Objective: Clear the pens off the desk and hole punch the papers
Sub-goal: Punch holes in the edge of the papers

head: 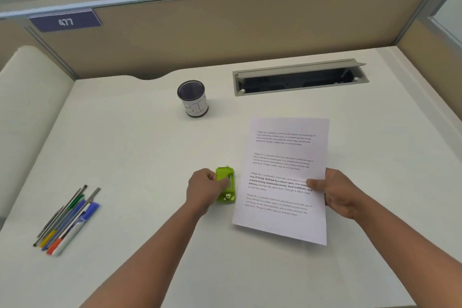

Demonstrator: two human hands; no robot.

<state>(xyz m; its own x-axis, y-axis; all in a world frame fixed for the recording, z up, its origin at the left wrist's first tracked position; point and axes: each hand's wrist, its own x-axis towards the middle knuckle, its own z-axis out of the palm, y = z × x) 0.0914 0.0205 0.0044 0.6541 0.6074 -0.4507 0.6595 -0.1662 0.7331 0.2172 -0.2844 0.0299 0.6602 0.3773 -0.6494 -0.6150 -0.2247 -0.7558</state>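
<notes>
1. Gripping the hole punch (225, 184), the left hand (203, 186) curls its fingers over the small lime-green body with its metal fittings, low on the surface (140, 147) near the middle.
2. The papers (285, 177) are white sheets printed with four short blocks of black text, one partly in bold; they lie just right of the hole punch, their left edge close beside it, whether touching I cannot tell.
3. The right hand (336, 192) holds the papers at their right edge, thumb on top of the page and fingers curled beneath.
4. The pens (67, 220) lie in a loose bundle near the surface's left front, well apart from both hands: slim dark ones, green, blue and yellow ones, and a white marker with an orange cap.
5. Bare surface lies between the pens and the left hand, and in front of both forearms.
6. A black mesh cup (192, 97) with a white label stands upright behind the hole punch, well apart from it.
7. A grey cable hatch (300, 76) stands open behind the papers, and a tan partition (237, 25) walls the far and right edges.
</notes>
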